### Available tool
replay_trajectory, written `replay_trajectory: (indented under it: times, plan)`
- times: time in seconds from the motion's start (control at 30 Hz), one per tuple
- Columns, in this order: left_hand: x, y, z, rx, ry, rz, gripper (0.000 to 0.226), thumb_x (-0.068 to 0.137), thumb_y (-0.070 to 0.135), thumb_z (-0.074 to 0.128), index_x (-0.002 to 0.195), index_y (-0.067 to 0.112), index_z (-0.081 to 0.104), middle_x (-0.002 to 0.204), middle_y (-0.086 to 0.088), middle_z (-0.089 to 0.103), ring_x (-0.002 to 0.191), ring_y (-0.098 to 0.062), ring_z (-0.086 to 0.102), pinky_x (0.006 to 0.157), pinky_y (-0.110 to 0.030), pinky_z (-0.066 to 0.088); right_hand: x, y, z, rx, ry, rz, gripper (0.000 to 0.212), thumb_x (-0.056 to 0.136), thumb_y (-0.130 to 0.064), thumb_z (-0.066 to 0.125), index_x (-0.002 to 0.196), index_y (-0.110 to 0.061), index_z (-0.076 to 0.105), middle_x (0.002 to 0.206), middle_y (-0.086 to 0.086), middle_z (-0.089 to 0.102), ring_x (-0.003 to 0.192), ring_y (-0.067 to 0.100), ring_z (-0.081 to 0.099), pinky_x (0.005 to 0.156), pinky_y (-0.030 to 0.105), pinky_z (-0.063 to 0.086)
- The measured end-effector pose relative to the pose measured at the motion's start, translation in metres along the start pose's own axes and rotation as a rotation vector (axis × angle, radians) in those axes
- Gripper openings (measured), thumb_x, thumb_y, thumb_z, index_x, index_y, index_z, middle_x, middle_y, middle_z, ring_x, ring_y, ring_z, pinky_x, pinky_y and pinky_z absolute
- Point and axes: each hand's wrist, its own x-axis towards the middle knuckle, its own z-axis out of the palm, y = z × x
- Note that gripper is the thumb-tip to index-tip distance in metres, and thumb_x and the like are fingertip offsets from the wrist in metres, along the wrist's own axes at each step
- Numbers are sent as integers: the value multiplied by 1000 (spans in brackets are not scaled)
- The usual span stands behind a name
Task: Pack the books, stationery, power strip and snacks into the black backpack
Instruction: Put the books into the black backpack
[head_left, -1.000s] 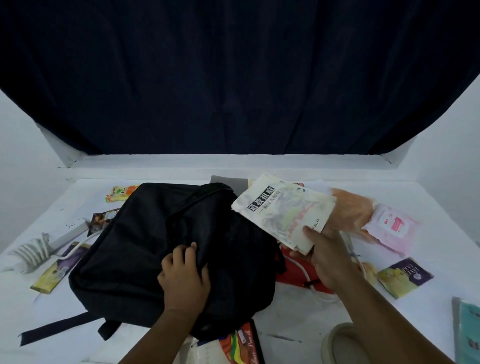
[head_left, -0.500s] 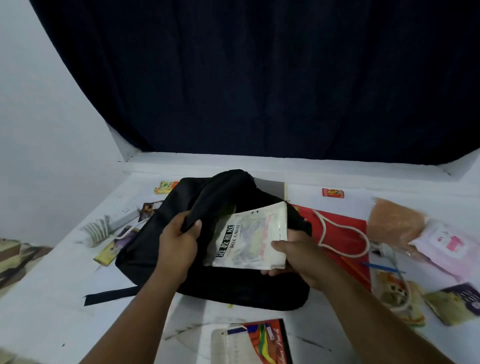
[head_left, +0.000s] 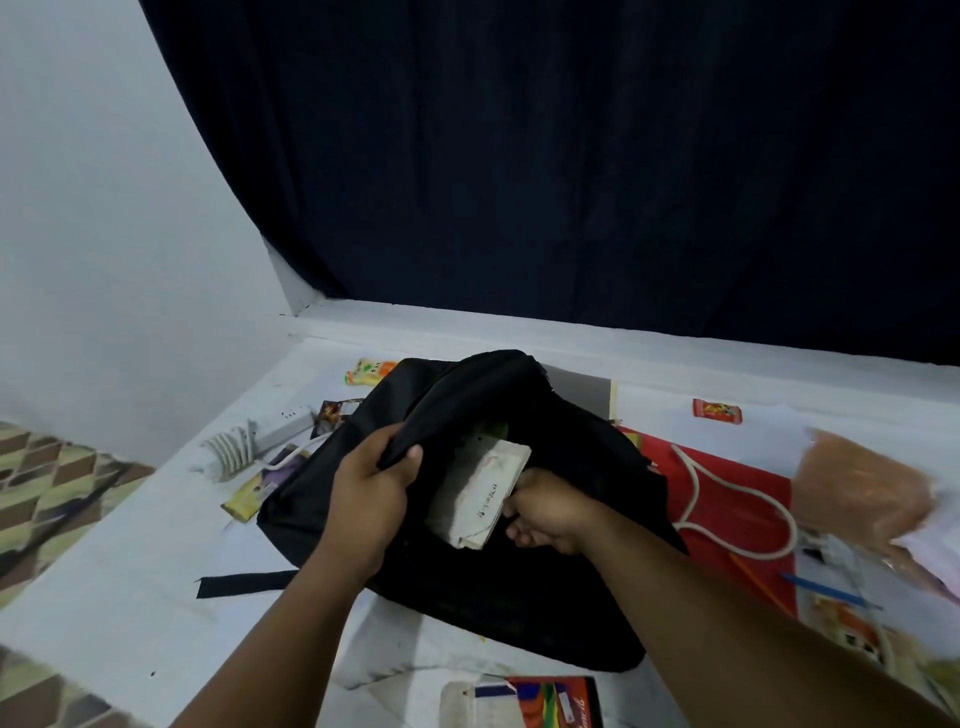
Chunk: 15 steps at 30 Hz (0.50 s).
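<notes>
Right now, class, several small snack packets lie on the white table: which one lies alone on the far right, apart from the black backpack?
The small red snack packet; the yellow-orange packet and dark packet lie left, beside the black backpack.

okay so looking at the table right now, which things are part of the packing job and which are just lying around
Part of the job:
black backpack
book
left hand
right hand
power strip
snack packet
blue pen

Just lying about:
red bag
dark curtain
</notes>
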Motion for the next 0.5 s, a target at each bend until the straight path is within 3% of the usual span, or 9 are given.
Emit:
replay_trajectory:
  times: [0.07,0.13,0.23,0.3,0.33,0.4,0.43,0.5]
  plan:
    - [0,-1,2,-12,-7,-12,25,97,7,60,105,26,74,89,1,74,85,-16,67,77,-33,51,9,-1,0,163,76,-41,23,95,6,49,115,-3,55,82,11,64,57,17,57,51,24,51]
    - [0,-3,2,-15,-7,-22,24,97,6,60,105,24,74,89,-1,74,86,-17,67,78,-33,50,18,0,1,283,137,-83,47,93,5,57,136,-5,43,101,16,66,72,21,65,68,29,60]
    - [-1,-5,2,-8,-14,-35,23,98,7,59,108,23,73,94,-3,75,92,-23,70,81,-36,53,24,7,7,202,134,-225,53,91,7,59,140,-4,43,115,13,62,85,17,65,83,28,57]
    - [-1,-7,2,5,-11,-42,23,98,8,59,108,23,73,95,-3,75,95,-25,71,85,-41,55,24,16,9,-139,197,-410,53,85,6,66,134,-8,54,124,10,55,88,8,59,83,13,50]
    - [0,-7,2,14,-8,-44,23,98,8,59,108,23,73,96,-2,76,96,-25,71,88,-42,55,27,22,9,-372,209,-498,52,83,2,71,132,-13,59,131,6,49,99,5,55,90,10,43]
    - [0,-9,4,31,-9,-50,23,98,8,59,107,23,73,96,-2,76,97,-25,71,90,-45,55,31,34,10,-773,196,-624,47,85,-14,74,130,-22,64,148,-1,38,123,13,42,105,18,33]
    - [1,-9,4,38,-12,-51,23,98,8,59,108,23,73,97,-2,76,97,-24,71,91,-45,55,33,40,10,-878,217,-674,43,86,-21,73,128,-25,65,151,-4,39,128,18,40,105,27,36]
    - [1,-10,4,49,-22,-50,23,98,7,59,108,22,72,97,-1,76,97,-22,71,90,-43,56,36,46,12,-977,337,-783,34,83,-29,74,117,-30,72,140,-6,54,120,24,51,88,38,44]
